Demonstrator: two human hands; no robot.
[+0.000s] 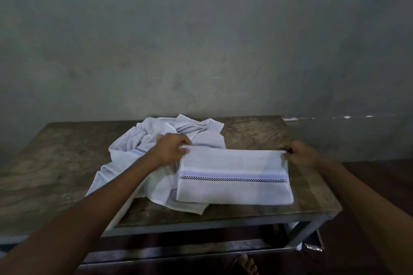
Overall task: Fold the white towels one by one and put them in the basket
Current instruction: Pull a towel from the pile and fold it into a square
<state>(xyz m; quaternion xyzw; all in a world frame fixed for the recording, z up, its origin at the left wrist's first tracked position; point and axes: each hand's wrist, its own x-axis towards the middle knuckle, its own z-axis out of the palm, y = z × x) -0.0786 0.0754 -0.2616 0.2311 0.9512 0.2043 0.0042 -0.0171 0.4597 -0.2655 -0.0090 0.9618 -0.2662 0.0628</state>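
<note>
Pinching the two far corners of the partly folded towel, the person has one hand at each end of its far edge. The left hand grips the far-left corner between thumb and curled fingers, and the right hand grips the far-right corner the same way. The hands are well apart, with the towel's whole length between them.

The towel lies flat on the right half of the wooden table. Its long axis runs left to right, roughly parallel to the near table edge, and a blue and black-checked stripe follows that axis. The near edge lies toward the person, free of both hands. Each hand is nearest its own end, so neither arm needs to cross.

The next fold likely turns on that axis: either the far edge comes toward the near edge, or one short end is carried across to the other.

The heap of unfolded towels lies just to the left and farther back, with part of it tucked under the towel's left end. No basket is in view, so which way the finished towel must travel cannot be told.
</note>
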